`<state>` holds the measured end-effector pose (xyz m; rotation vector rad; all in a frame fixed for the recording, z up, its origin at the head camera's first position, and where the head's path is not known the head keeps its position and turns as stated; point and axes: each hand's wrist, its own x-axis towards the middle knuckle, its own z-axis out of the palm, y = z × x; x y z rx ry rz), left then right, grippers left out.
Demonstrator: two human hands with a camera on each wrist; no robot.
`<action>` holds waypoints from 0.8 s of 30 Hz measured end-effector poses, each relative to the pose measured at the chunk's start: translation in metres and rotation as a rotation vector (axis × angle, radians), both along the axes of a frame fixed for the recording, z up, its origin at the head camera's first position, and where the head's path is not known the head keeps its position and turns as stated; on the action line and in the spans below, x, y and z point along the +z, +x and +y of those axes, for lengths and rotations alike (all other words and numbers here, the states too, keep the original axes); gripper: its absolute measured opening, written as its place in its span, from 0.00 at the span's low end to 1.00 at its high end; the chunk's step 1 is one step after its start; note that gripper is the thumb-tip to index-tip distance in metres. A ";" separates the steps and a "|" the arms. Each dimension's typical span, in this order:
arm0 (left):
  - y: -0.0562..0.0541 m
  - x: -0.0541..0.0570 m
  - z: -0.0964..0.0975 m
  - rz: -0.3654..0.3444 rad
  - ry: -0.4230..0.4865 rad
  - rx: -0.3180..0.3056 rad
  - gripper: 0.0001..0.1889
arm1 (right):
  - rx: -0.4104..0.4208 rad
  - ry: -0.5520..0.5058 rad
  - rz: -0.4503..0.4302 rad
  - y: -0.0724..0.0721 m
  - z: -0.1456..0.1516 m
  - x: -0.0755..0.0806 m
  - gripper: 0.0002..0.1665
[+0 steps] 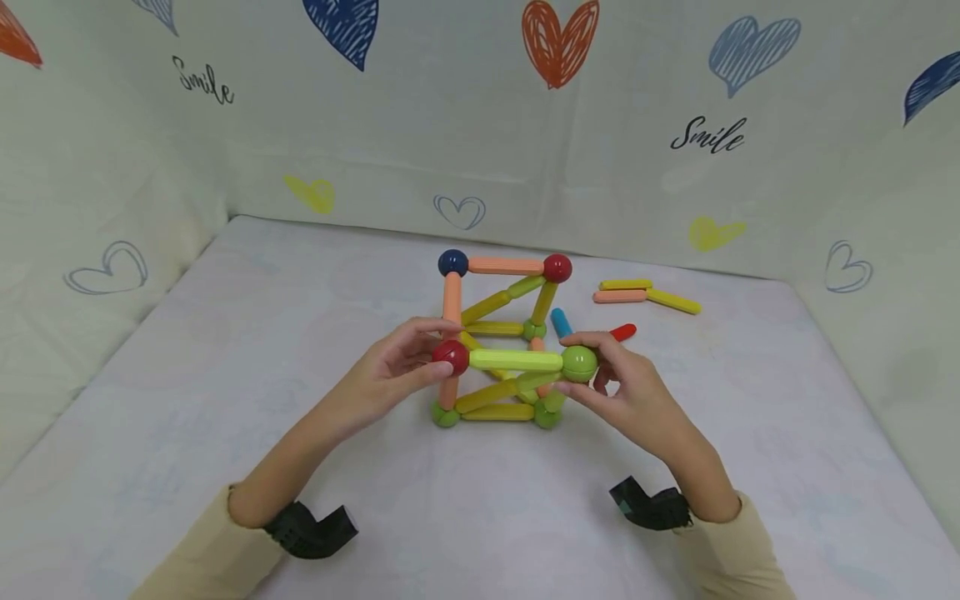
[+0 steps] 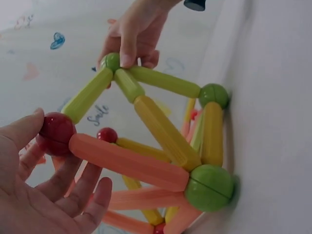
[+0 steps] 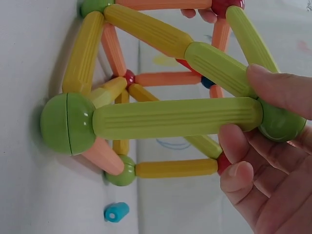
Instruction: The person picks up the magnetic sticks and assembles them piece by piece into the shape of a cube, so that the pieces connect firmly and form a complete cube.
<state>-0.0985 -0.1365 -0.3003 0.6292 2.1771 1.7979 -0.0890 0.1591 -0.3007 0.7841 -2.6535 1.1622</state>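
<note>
A frame of coloured toy building sticks and balls stands on the table in front of me. My left hand (image 1: 393, 358) pinches a red ball (image 1: 451, 357) at its near upper left corner. At the near upper right corner, my right hand (image 1: 626, 387) holds a green ball (image 1: 580, 364) between thumb and fingers. A light green stick (image 1: 516, 360) joins these two balls. From the red ball an orange stick (image 2: 129, 161) runs down to a green ball (image 2: 210, 187) on the table. In the right wrist view, another light green stick (image 3: 178, 118) drops from the held green ball to a lower green ball (image 3: 68, 123).
At the far side of the frame, a dark blue ball (image 1: 453, 262) and a red ball (image 1: 557, 268) top the corners. Loose yellow sticks (image 1: 673, 301) and an orange stick (image 1: 619, 297) lie back right. Blue (image 1: 560, 322) and red (image 1: 623, 332) pieces lie beyond my right hand.
</note>
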 end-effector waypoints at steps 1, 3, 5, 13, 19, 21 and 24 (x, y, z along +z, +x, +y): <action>-0.001 0.001 -0.002 0.016 -0.019 -0.003 0.24 | 0.004 -0.004 -0.007 0.001 0.000 0.001 0.28; -0.002 0.003 -0.007 0.036 -0.074 -0.005 0.26 | 0.013 -0.014 -0.018 0.001 0.000 0.002 0.27; -0.003 0.002 -0.011 0.035 -0.179 -0.006 0.27 | 0.021 -0.019 -0.031 0.002 0.000 0.003 0.26; -0.002 -0.017 -0.007 0.040 -0.618 -0.080 0.23 | 0.117 0.048 -0.278 -0.005 0.009 -0.004 0.26; 0.002 -0.028 0.001 0.071 -0.662 -0.083 0.17 | 0.135 0.132 -0.408 -0.014 0.009 -0.026 0.18; 0.002 -0.030 0.002 0.093 -0.666 -0.063 0.15 | 0.136 0.138 -0.408 -0.014 0.006 -0.031 0.16; 0.002 -0.032 0.003 0.112 -0.664 -0.044 0.12 | 0.136 0.142 -0.392 -0.014 0.001 -0.035 0.13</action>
